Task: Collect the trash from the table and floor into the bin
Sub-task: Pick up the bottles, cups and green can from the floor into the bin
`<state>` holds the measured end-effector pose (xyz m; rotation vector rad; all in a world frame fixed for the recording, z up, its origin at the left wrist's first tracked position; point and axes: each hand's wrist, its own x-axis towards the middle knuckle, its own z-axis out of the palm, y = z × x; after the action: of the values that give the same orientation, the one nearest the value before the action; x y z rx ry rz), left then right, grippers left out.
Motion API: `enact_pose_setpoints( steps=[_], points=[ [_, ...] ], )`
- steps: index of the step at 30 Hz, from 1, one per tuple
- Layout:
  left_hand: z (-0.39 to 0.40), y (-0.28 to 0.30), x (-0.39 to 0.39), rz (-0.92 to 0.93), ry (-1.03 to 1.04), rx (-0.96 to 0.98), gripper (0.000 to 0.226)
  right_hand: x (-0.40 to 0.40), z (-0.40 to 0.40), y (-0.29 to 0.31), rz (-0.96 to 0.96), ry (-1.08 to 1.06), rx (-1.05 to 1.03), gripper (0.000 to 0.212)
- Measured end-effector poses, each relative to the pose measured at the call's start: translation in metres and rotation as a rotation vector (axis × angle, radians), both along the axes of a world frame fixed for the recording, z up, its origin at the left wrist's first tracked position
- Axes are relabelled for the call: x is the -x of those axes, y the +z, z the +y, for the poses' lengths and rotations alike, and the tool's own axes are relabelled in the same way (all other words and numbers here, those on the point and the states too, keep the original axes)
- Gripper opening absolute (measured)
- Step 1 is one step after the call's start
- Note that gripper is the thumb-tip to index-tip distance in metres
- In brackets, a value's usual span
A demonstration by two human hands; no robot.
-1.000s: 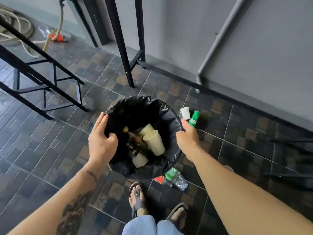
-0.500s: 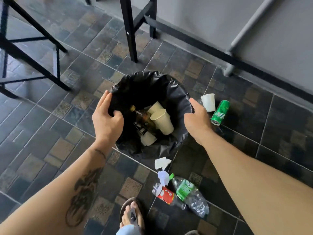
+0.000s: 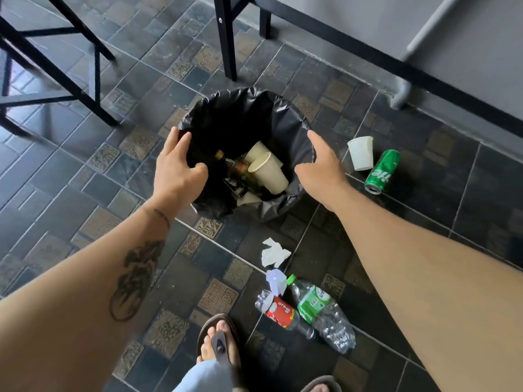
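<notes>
A bin lined with a black bag [image 3: 283,108] stands on the tiled floor, holding paper cups [image 3: 268,174] and a dark glass bottle [image 3: 237,171]. My left hand [image 3: 177,168] lies over the bin's left rim with fingers spread and holds nothing. My right hand [image 3: 322,168] hovers open just off the right rim. To the right of the bin on the floor lie a white cup [image 3: 360,152] and a green can [image 3: 382,171]. In front of the bin lie crumpled paper [image 3: 274,251], a red-labelled bottle [image 3: 278,309] and a clear green-labelled bottle [image 3: 322,312].
Black metal furniture legs stand behind the bin [image 3: 226,38] and to the left [image 3: 85,66]. A grey wall with a black rail [image 3: 396,63] and a pipe [image 3: 400,97] runs along the back right. My sandalled foot [image 3: 219,343] is near the bottles.
My right hand let go of the bin's rim and opened. My left hand loosened on the left rim. The view moved back, revealing the paper and bottles in front.
</notes>
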<state>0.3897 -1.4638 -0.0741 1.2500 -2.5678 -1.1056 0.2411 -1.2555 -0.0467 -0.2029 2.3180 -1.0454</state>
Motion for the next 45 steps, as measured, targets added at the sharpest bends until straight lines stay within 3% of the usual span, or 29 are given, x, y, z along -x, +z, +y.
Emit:
enact_pose_setpoints(
  steps=[5,8,12,19,28,34,37,39,42,45],
  points=[
    [0.067,0.037,-0.032,0.136,-0.160,0.221,0.059,-0.053,0.063,0.009,-0.078,0.062,-0.106,0.080],
    [0.121,0.043,-0.063,0.140,-0.338,0.224,0.055,-0.090,0.107,0.016,-0.157,0.102,-0.212,0.078],
    [0.183,0.013,-0.093,0.003,-0.520,0.109,0.055,-0.138,0.160,-0.004,-0.221,0.141,-0.295,0.079],
    [0.221,-0.102,-0.088,-0.305,-0.694,-0.018,0.068,-0.182,0.206,-0.105,-0.220,0.208,-0.438,0.085],
    [0.220,-0.184,-0.064,-0.683,-0.875,0.093,0.101,-0.175,0.198,-0.185,-0.102,0.433,-0.673,0.097],
    [0.229,-0.195,-0.061,-0.627,-1.000,0.317,0.109,-0.156,0.184,-0.189,-0.096,0.273,-0.656,0.060],
    [0.234,-0.197,-0.060,-0.572,-1.008,0.385,0.086,-0.142,0.185,-0.182,-0.057,0.164,-0.607,0.055],
    [0.238,-0.195,-0.064,-0.550,-1.032,0.378,0.067,-0.133,0.185,-0.176,-0.035,0.115,-0.588,0.054],
    [0.236,-0.190,-0.067,-0.539,-1.031,0.285,0.055,-0.125,0.187,-0.164,-0.007,0.074,-0.558,0.056],
    [0.225,-0.168,-0.047,-0.359,-0.895,0.181,0.049,-0.110,0.184,-0.147,0.064,-0.001,-0.489,0.057]
  ],
)
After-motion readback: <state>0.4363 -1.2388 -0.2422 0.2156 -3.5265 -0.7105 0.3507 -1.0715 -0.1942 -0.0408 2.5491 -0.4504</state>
